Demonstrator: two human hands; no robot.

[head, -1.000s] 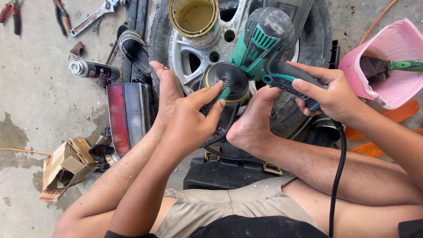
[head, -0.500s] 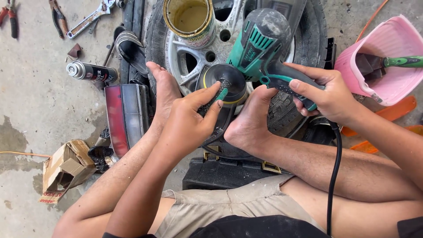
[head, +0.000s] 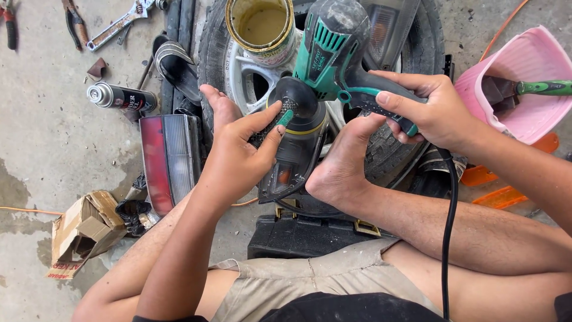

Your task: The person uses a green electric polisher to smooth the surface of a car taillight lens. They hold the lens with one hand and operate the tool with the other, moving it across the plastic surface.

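Observation:
A green and grey power polisher hangs over a dark car lamp lens, its round black pad facing toward me. My right hand grips the polisher's black handle. My left hand pinches a small green-tipped piece against the edge of the pad. My bare feet press on either side of the lens and hold it against a car wheel. The black cord runs down from the handle.
An open paint tin sits on the wheel. A red and white tail lamp, a spray can, a wrench and pliers lie to the left. A pink bucket stands at right, a torn carton lower left, a black case below.
The view has shifted slightly. My left thumb and forefinger have closed tighter on the green-tipped piece at the pad. The right hand keeps its grip on the handle.

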